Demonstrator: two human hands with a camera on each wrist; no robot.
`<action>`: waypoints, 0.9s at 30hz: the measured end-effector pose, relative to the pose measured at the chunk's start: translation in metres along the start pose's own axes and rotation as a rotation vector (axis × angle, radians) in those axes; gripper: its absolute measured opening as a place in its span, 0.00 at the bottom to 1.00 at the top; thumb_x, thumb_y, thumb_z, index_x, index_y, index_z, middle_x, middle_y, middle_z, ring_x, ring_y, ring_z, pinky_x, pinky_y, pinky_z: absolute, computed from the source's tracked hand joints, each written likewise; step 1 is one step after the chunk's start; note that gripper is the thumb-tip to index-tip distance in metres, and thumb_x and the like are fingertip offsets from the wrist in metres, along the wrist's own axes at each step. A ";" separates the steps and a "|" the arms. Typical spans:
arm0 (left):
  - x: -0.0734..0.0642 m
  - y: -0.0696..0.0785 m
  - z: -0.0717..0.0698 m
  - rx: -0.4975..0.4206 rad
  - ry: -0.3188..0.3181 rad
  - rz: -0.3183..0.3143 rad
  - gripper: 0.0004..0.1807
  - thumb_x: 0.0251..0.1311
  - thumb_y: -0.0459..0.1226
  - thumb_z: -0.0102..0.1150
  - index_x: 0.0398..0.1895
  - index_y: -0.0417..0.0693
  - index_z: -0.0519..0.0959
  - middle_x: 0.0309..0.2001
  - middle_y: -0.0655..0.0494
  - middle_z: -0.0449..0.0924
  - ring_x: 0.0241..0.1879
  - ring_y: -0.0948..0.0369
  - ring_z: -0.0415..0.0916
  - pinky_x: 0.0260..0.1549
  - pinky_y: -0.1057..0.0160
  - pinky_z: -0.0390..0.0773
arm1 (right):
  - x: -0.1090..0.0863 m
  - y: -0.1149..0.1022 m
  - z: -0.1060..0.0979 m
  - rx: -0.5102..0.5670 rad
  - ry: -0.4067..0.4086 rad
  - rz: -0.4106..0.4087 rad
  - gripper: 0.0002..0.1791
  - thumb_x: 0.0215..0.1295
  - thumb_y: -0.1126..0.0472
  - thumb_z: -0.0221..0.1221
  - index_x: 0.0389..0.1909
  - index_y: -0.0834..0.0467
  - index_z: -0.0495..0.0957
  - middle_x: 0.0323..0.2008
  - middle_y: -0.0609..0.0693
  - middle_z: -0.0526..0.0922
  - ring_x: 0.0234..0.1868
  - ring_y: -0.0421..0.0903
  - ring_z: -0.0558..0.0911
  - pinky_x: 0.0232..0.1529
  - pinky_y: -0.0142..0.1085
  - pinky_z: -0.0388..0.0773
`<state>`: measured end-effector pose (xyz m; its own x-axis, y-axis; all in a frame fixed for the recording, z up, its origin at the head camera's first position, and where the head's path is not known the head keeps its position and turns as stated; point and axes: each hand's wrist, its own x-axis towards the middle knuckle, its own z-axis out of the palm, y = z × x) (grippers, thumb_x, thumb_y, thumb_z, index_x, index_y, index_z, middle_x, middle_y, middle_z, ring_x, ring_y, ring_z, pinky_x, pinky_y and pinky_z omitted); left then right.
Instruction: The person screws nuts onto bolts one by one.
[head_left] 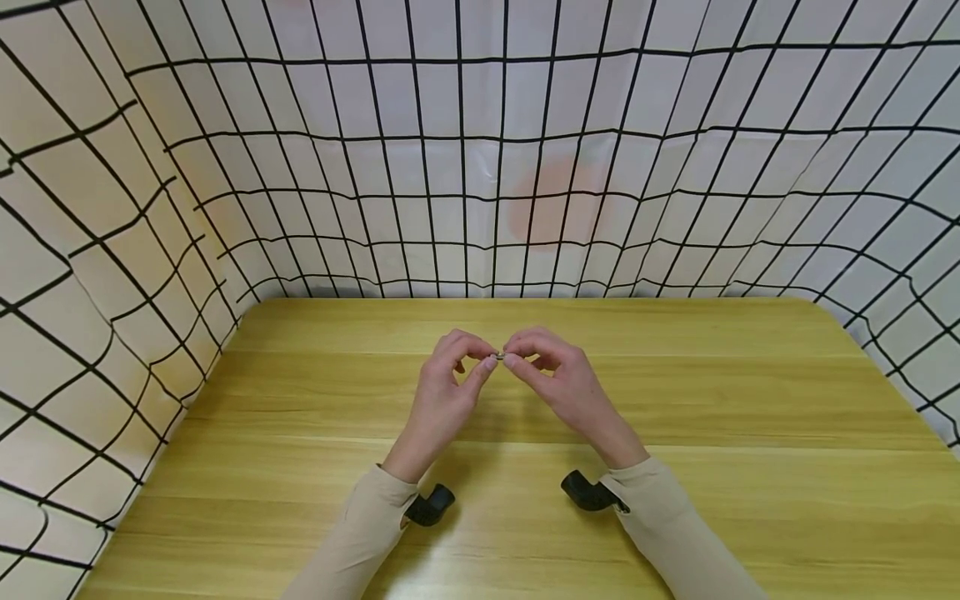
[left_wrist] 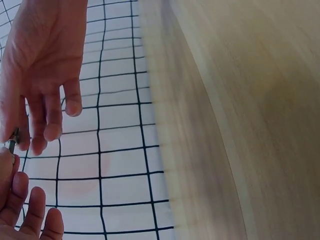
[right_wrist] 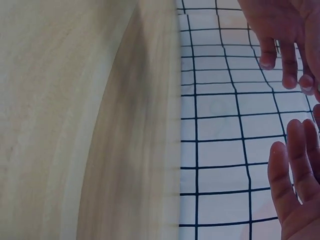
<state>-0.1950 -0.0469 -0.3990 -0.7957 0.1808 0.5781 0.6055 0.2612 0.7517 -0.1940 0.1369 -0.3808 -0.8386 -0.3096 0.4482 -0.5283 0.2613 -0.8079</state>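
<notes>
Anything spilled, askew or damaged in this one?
Nothing stands out: the bare left hand and bare right hand pinch a tiny silvery metallic piece, too small to inspect, above the yellow wood-grain table, which shows no spill.

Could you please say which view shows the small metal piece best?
The left wrist view: the small metal piece appears largest there. The head view shows only a tiny speck of it; the right wrist view doesn't show it.
</notes>
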 end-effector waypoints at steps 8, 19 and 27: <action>0.000 0.000 0.001 0.007 0.002 0.031 0.02 0.64 0.32 0.62 0.37 0.47 0.81 0.37 0.62 0.76 0.42 0.62 0.70 0.37 0.53 0.67 | 0.000 0.020 0.002 -0.022 0.002 0.028 0.07 0.73 0.59 0.56 0.37 0.54 0.83 0.35 0.50 0.82 0.37 0.46 0.78 0.37 0.38 0.75; 0.000 0.001 0.003 0.027 -0.002 -0.009 0.03 0.64 0.30 0.62 0.37 0.48 0.81 0.39 0.61 0.76 0.43 0.64 0.70 0.39 0.54 0.67 | -0.001 0.016 -0.001 -0.046 0.001 0.029 0.15 0.65 0.62 0.65 0.52 0.51 0.78 0.50 0.44 0.80 0.45 0.43 0.78 0.41 0.40 0.77; 0.000 0.001 0.002 0.036 0.008 -0.011 0.03 0.64 0.30 0.62 0.38 0.46 0.81 0.39 0.61 0.76 0.43 0.62 0.70 0.38 0.52 0.68 | 0.000 -0.013 -0.003 -0.044 -0.010 -0.065 0.12 0.60 0.74 0.65 0.45 0.65 0.79 0.48 0.55 0.79 0.43 0.51 0.78 0.39 0.41 0.79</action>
<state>-0.1945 -0.0451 -0.3993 -0.8018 0.1699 0.5729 0.5960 0.2970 0.7460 -0.1877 0.1358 -0.3692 -0.8008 -0.3364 0.4955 -0.5874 0.2798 -0.7594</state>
